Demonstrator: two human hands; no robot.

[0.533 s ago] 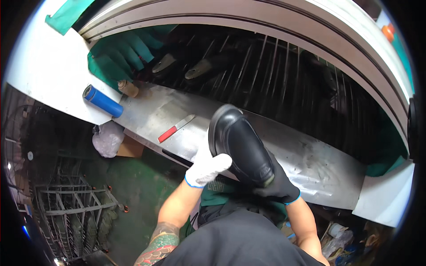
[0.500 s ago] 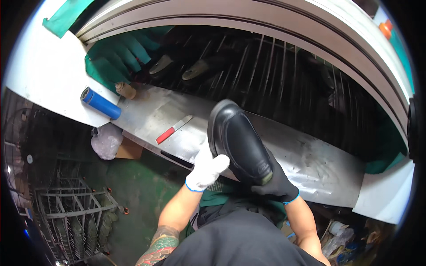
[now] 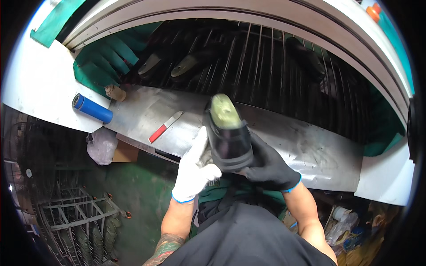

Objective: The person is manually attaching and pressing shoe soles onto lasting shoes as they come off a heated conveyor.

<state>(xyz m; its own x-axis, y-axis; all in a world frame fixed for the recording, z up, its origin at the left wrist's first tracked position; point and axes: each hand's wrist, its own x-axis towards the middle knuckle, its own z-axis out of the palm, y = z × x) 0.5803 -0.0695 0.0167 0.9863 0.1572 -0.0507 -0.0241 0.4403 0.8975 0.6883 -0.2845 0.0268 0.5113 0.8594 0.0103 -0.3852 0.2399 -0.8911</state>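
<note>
Between my two gloved hands is a black shoe, slightly blurred, held above the front edge of a metal shelf. Its pale green last top points away from me and the toe end faces me. My left hand, in a white glove, closes on the shoe's left side with the thumb near the toe. My right hand, in a black glove, grips its right side. The fingers beneath the shoe are hidden. A knife with a red handle lies on the shelf to the left of the shoe.
The metal shelf fronts a dark opening with a rod conveyor carrying several shoes. A blue cylinder and a small beige bottle stand at the left. A rack with shoes is at lower left, a plastic bag under the shelf.
The shoe has been turned end for end: its toe was away from me and now the pale green top is. Both hands have shifted their hold around it. The view has moved slightly.
</note>
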